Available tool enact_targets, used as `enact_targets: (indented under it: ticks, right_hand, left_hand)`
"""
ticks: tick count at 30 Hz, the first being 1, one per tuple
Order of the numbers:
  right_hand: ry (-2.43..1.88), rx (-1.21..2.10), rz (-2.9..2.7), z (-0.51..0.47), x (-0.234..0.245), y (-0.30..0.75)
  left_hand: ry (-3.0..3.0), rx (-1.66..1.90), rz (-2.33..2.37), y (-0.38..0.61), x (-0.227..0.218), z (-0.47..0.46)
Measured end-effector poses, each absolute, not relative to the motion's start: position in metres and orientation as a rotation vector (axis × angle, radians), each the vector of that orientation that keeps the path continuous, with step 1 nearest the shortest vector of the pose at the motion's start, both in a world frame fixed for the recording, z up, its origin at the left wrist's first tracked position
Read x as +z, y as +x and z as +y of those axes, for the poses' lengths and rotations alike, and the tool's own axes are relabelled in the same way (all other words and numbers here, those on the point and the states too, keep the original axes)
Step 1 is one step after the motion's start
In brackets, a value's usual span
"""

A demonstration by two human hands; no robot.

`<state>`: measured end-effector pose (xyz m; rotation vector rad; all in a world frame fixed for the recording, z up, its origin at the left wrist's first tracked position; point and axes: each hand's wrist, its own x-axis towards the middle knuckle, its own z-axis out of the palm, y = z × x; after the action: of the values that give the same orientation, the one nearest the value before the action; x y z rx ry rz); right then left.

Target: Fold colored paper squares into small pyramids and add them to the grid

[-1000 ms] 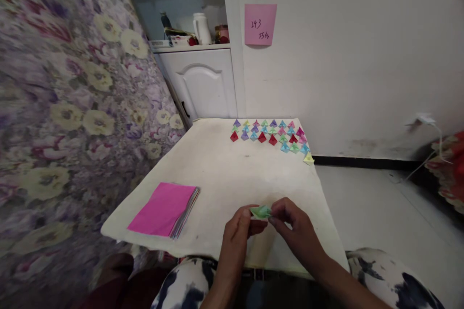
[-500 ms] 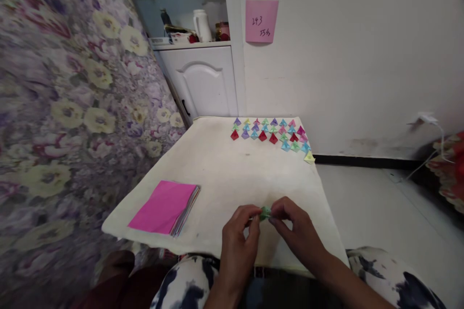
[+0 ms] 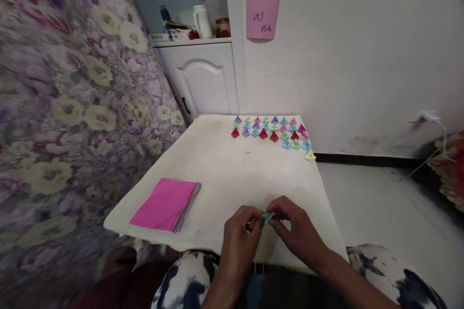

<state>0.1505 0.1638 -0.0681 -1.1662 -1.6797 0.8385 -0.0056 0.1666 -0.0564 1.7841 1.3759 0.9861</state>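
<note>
A small green folded paper piece is held between both hands above the near part of the table. My left hand pinches its left side with thumb and fingertips. On the right side, the fingers of my right hand are closed on it too. Parts of the paper are hidden behind the fingertips. Several small folded paper pieces in red, blue, green, purple, pink and yellow lie in rows at the table's far right. To the left rests a stack of square paper with a bright pink sheet on top.
The table has a cream cover. Behind it stand a white cabinet and a wall with a pink note. A floral curtain hangs along the left. A charger with a cable is at the right wall.
The green paper has turned in the fingers and now shows a flatter, pointed edge toward the right hand. Both hands stay in nearly the same place. The view has shifted slightly.
</note>
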Motion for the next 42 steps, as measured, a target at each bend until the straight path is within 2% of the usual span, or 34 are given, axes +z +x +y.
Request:
enact_targets:
  ticks: [26, 35, 42]
  right_hand:
    - [-1.299, 0.599, -1.788, 0.16, -0.073, 0.148]
    - [-1.315, 0.874, -1.613, 0.16, -0.071, 0.154]
    - [-1.381, 0.944, -1.534, 0.162, -0.068, 0.156]
  left_hand:
    - [2.062, 0.919, 1.391, 0.004, -0.062, 0.162]
    - [2.058, 0.93, 1.439, 0.003, -0.063, 0.163]
    - [2.061, 0.917, 1.44, 0.003, -0.063, 0.164]
